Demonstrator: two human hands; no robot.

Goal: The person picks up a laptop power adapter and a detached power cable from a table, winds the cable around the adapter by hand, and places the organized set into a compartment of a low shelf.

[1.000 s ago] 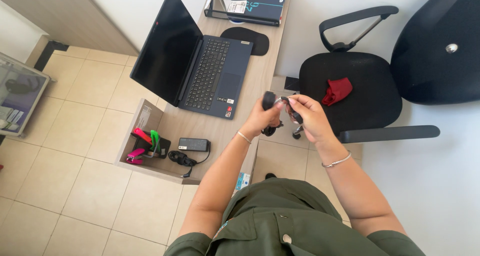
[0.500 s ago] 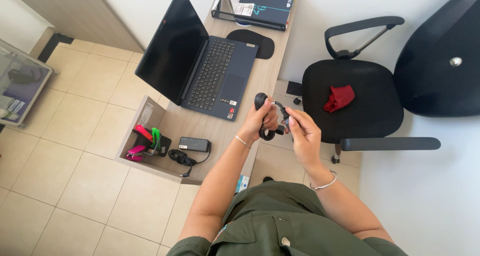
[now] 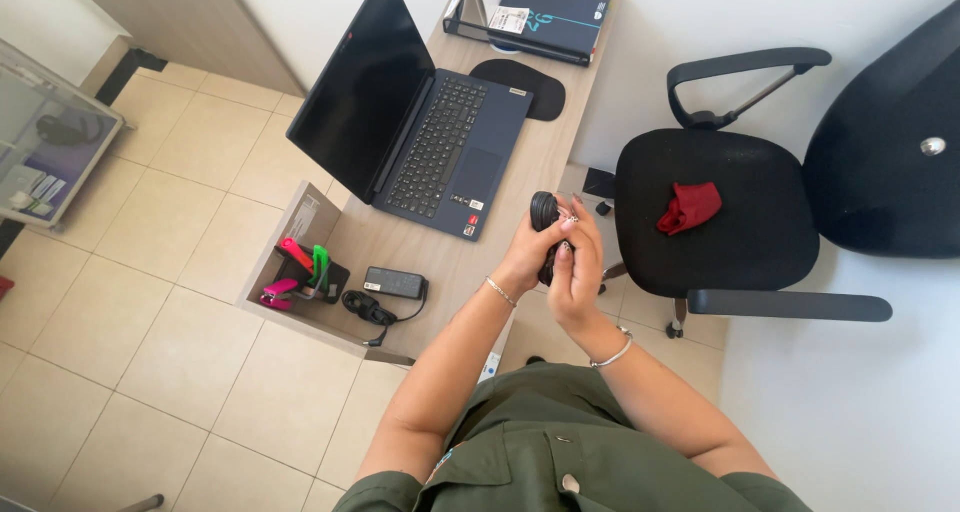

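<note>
Both my hands hold a small black rounded object (image 3: pixel 544 212) above the desk's right edge, and I cannot tell what it is. My left hand (image 3: pixel 527 259) grips it from below and wears a thin bracelet. My right hand (image 3: pixel 579 275) wraps over its right side, fingers curled against it, hiding most of it; this wrist has a bracelet too. A dark blue open laptop (image 3: pixel 440 142) sits on the wooden desk (image 3: pixel 520 177) just left of my hands.
A black mouse pad (image 3: pixel 520 88) and a wire tray with a dark folder (image 3: pixel 545 12) lie beyond the laptop. A black charger brick (image 3: pixel 394 283) and coloured staplers (image 3: pixel 300 267) sit at the desk's near end. A black office chair (image 3: pixel 715 212) holds a red cloth (image 3: pixel 688 206).
My right hand has closed in over the black object, so both hands now press together on it. They have shifted slightly left, toward the desk edge.
</note>
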